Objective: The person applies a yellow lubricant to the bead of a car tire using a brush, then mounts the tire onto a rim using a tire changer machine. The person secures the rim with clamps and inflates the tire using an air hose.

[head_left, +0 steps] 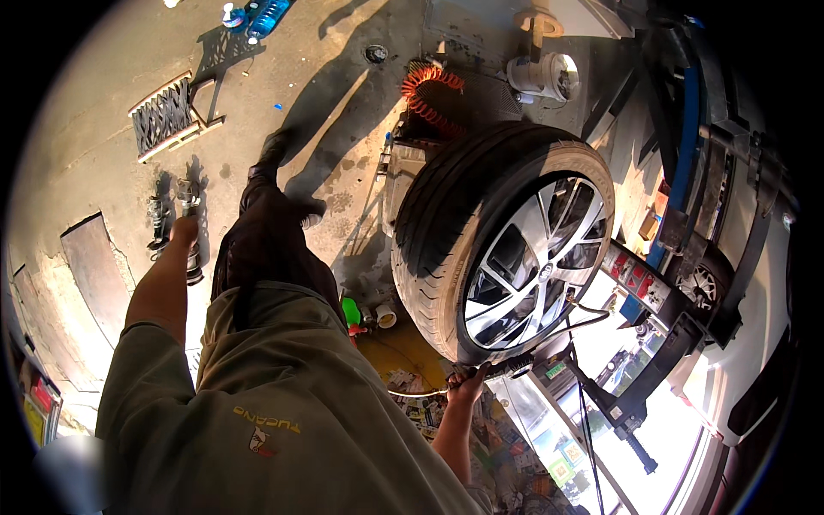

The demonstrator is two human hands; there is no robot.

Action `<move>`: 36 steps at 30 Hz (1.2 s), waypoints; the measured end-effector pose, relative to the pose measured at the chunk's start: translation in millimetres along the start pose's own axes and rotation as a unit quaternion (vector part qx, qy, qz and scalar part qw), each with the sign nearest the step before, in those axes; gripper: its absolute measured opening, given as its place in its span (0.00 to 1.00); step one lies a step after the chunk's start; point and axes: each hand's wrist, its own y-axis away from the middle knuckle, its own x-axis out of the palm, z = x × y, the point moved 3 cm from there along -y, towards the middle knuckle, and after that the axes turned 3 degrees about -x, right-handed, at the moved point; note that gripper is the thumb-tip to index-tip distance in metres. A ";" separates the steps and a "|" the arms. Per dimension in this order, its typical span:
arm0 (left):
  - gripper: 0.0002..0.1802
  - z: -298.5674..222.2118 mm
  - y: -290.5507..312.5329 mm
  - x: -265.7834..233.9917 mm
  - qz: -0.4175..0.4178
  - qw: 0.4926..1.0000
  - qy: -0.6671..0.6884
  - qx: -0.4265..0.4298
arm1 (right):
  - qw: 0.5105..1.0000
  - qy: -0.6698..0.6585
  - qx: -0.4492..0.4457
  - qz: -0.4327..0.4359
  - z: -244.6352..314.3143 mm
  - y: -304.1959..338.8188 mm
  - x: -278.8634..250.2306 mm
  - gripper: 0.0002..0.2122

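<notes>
My right hand (pixel 465 385) is closed around the dark handle of a tyre inflator (pixel 515 367) at the lower edge of a large wheel. A thin hose (pixel 592 321) loops from near the inflator to the valve area on the rim. The tyre (pixel 463 197) is black with a brownish sidewall, and its alloy rim (pixel 545 273) has silver and black spokes. My left hand (pixel 184 230) hangs low at my side, over metal strut-like parts (pixel 187 196) on the floor; its fingers are too small and unclear to read. The wheel stands upright, tilted, to my right.
An orange coiled hose (pixel 429 81) and a white bucket (pixel 542 75) are beyond the wheel. Blue liquid bottles (pixel 268 19) and a metal rack-like frame (pixel 165 116) lie at far left. A machine arm (pixel 657 365) and a pale vehicle (pixel 751 335) stand right.
</notes>
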 end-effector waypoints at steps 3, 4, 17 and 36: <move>0.20 85.0 52.7 21.0 0.118 0.758 0.560 -0.313 | 1.000 0.000 -0.007 0.024 -11.9 14.7 13.1 0.31; 0.22 73.5 74.6 18.5 0.140 0.719 0.587 -0.345 | 1.000 0.006 -0.016 0.014 -2.8 16.4 21.2 0.31; 0.28 -416.6 121.2 -460.4 -0.123 0.746 0.405 0.514 | 0.997 -0.053 0.006 -0.053 -15.5 16.1 34.1 0.26; 0.41 -648.3 215.2 -504.1 -0.348 0.700 0.176 0.598 | 0.985 0.059 -0.027 -0.160 -16.9 7.2 19.3 0.28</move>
